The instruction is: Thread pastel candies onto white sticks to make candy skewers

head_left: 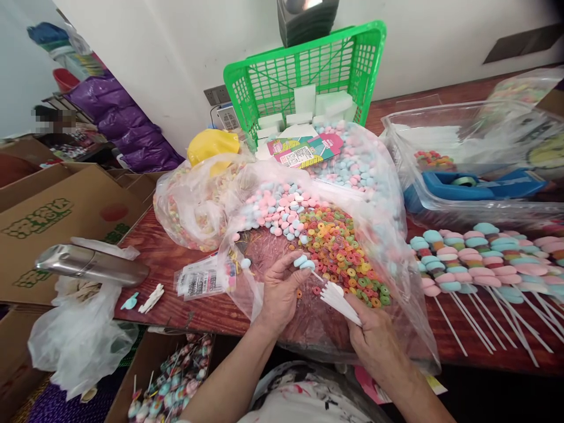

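Note:
My left hand [281, 288] pinches light-blue marshmallows [304, 262] between thumb and fingers. A thin white stick [318, 276] runs from them toward my right hand [372, 329], which is closed around a bundle of white sticks [339, 302]. Beneath and beyond both hands, on clear plastic, lie a heap of small coloured gummy rings [339, 241] and a pile of pink and blue marshmallows [282, 205]. To the right, several finished candy skewers [480, 258] of marshmallows and rings lie stacked with their sticks toward me.
A green crate [304, 59] holding white blocks stands at the back. A clear tub [471, 205] with a blue tape dispenser [480, 185] is at right. A steel flask [92, 264] lies on the left, near cardboard boxes [66, 217]. Below sits a box of wrapped lollipops [171, 382].

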Motion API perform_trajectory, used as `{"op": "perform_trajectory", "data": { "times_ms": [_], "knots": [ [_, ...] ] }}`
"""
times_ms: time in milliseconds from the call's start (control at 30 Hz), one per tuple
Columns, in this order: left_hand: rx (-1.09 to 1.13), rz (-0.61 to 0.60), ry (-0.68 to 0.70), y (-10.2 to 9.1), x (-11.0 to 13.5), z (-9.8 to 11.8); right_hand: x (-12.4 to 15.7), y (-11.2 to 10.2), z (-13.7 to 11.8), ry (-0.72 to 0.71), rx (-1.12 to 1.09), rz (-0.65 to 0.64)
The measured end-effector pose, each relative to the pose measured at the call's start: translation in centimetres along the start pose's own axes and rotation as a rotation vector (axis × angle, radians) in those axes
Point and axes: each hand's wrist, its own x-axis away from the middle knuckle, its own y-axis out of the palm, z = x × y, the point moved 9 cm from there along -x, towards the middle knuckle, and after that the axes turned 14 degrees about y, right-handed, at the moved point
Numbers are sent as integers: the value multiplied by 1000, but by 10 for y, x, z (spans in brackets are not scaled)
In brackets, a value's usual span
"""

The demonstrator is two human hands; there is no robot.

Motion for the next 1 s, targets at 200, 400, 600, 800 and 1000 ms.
{"op": "perform_trajectory", "data": {
  "times_ms": [200,400,600,800,1000],
  "knots": [
    [-452,-347,620,20,1,48,-5,5,6,49,-106,-44],
    [-483,-295,548,15,4,41,-1,10,-8,22,-260,-89],
    [-83,-39,70,6,4,9,2,10,-14,10,-318,-66],
    [69,95,-79,0,-7,12,5,1,-11,-61,-298,-40],
    [-46,118,44,-8,-11,13,10,6,-10,-83,-285,-76]
  ]
}}
